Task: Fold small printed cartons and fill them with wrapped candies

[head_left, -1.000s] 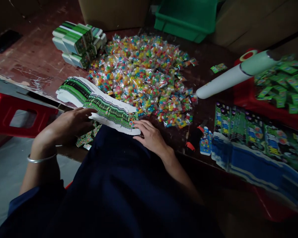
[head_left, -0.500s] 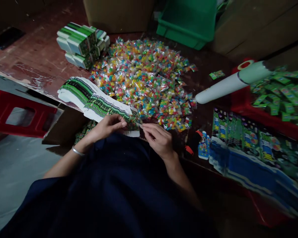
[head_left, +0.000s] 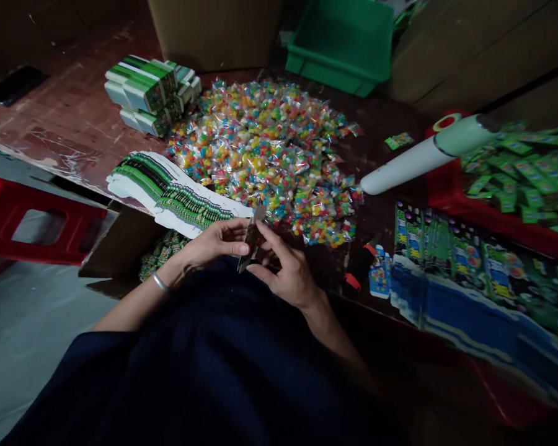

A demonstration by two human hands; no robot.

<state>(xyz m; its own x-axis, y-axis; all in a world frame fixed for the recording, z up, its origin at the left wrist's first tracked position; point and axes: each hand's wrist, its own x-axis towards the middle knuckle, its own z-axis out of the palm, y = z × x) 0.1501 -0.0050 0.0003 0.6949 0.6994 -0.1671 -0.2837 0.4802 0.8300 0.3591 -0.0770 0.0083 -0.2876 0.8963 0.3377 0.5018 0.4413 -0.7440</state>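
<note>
My left hand and my right hand both hold one flat printed card blank, raised on edge just above the table's near edge. The fingertips of both hands pinch it from either side. Right behind the hands lies a fanned row of the same flat green-and-white blanks. Beyond that spreads a wide heap of clear packets of coloured candy. A silver bangle circles my left wrist.
Folded green-and-white boxes are stacked at the back left. A green plastic bin stands at the back. A white tube lies at right, above blue-and-green printed sheets. A red stool stands left of the table.
My left hand came off the fanned row and met my right hand. Together they lifted one blank off the row's near end and turned it up on edge.
</note>
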